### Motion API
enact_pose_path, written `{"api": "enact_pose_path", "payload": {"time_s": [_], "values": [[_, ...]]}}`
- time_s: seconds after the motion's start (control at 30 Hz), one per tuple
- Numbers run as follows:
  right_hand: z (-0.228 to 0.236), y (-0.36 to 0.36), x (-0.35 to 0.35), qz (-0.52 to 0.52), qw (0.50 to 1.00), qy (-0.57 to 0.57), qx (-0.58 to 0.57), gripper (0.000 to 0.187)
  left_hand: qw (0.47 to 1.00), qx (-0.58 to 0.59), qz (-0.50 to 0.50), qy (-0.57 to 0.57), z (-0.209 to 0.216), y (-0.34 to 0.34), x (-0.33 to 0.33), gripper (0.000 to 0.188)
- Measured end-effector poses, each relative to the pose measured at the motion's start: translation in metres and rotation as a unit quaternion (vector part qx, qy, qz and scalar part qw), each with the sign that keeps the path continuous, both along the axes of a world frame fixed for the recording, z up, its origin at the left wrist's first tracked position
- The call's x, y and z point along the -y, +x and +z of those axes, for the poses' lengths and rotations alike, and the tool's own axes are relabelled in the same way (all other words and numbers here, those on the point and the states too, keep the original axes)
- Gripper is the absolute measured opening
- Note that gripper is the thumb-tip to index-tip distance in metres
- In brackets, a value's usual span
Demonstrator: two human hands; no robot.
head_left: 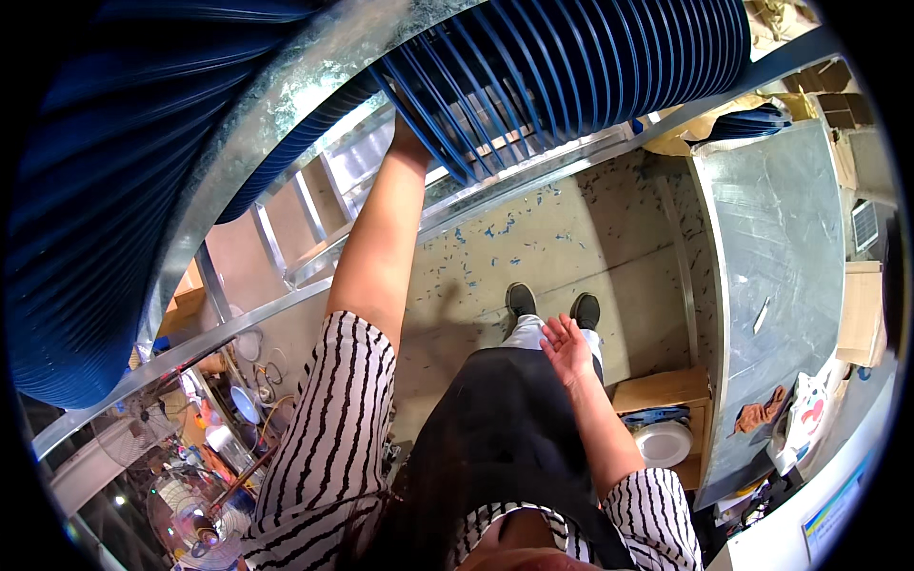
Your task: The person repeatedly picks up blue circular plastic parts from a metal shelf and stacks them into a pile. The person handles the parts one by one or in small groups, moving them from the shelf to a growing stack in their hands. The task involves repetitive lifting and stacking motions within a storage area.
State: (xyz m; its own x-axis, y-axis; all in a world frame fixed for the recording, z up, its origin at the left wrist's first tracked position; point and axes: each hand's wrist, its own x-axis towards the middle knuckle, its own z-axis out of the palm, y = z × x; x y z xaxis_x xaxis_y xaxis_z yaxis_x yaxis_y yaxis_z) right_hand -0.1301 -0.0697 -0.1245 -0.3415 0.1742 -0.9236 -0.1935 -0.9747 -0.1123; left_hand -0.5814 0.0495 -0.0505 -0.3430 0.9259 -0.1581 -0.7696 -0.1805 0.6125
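A row of thin blue rings or plates (609, 57) stands on edge in a metal rack (519, 181) at the top of the view. My left arm stretches up to the left end of this row. There my left hand (410, 143) is against the outermost blue piece, with its fingers hidden behind it, so I cannot tell whether it grips anything. My right hand (568, 350) is held low in front of my body, palm up and fingers stretched out, with nothing in it.
A large bank of blue pieces (105, 228) curves along the left, beside a bright metal band (205, 152). At right stands a grey table (776, 228) bearing a brown cloth (759, 411). Below it are a cardboard box (705, 385) and blue scraps (495, 231) litter the floor. A fan (195, 523) is lower left.
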Motion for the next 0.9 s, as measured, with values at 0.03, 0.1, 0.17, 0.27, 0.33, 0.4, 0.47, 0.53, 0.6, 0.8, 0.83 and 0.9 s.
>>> {"api": "enact_pose_path", "payload": {"time_s": [0.03, 0.1, 0.17, 0.27, 0.33, 0.4, 0.47, 0.53, 0.6, 0.8, 0.83, 0.9], "values": [[0.000, 0.000, 0.000, -0.001, 1.000, 0.000, 0.005, 0.043, 1.000, 0.008, -0.009, 0.005, -0.002, 0.001, -0.004, 0.055], [-0.001, -0.003, -0.002, 0.000, 1.000, 0.009, 0.006, 0.043, 1.000, -0.006, -0.011, -0.003, -0.003, 0.004, -0.008, 0.059], [0.007, -0.018, -0.008, 0.049, 0.997, 0.059, 0.021, 0.042, 1.000, -0.003, 0.016, -0.022, -0.002, 0.006, -0.007, 0.061], [0.031, -0.057, -0.035, 0.130, 0.966, 0.218, 0.054, 0.040, 0.999, -0.003, 0.037, -0.037, -0.002, 0.005, -0.010, 0.058], [0.063, -0.092, -0.069, 0.140, 0.845, 0.513, 0.060, 0.032, 0.999, -0.019, 0.028, -0.016, 0.012, 0.014, -0.016, 0.051], [0.135, -0.133, -0.110, 0.161, 0.633, 0.749, 0.115, 0.028, 0.998, -0.046, 0.040, -0.016, 0.016, 0.013, -0.009, 0.047], [0.180, -0.172, -0.142, 0.112, 0.445, 0.879, 0.128, 0.027, 0.997, -0.056, 0.050, -0.001, 0.023, 0.017, -0.007, 0.044], [0.206, -0.210, -0.159, 0.089, 0.359, 0.921, 0.125, 0.024, 0.996, -0.057, 0.067, 0.025, 0.031, 0.018, -0.002, 0.042], [0.219, -0.230, -0.168, 0.128, 0.308, 0.929, 0.160, 0.019, 0.988, -0.098, 0.114, -0.037, 0.054, 0.032, -0.003, 0.050], [0.214, -0.247, -0.165, 0.232, 0.213, 0.907, 0.281, 0.018, 0.930, -0.157, 0.217, -0.252, 0.101, 0.110, 0.063, 0.066], [0.216, -0.247, -0.162, 0.253, 0.206, 0.898, 0.295, 0.017, 0.934, -0.162, 0.192, -0.254, 0.086, 0.125, 0.088, 0.073], [0.219, -0.250, -0.162, 0.289, 0.187, 0.879, 0.331, 0.016, 0.951, -0.134, 0.124, -0.249, 0.073, 0.171, 0.137, 0.077]]}}
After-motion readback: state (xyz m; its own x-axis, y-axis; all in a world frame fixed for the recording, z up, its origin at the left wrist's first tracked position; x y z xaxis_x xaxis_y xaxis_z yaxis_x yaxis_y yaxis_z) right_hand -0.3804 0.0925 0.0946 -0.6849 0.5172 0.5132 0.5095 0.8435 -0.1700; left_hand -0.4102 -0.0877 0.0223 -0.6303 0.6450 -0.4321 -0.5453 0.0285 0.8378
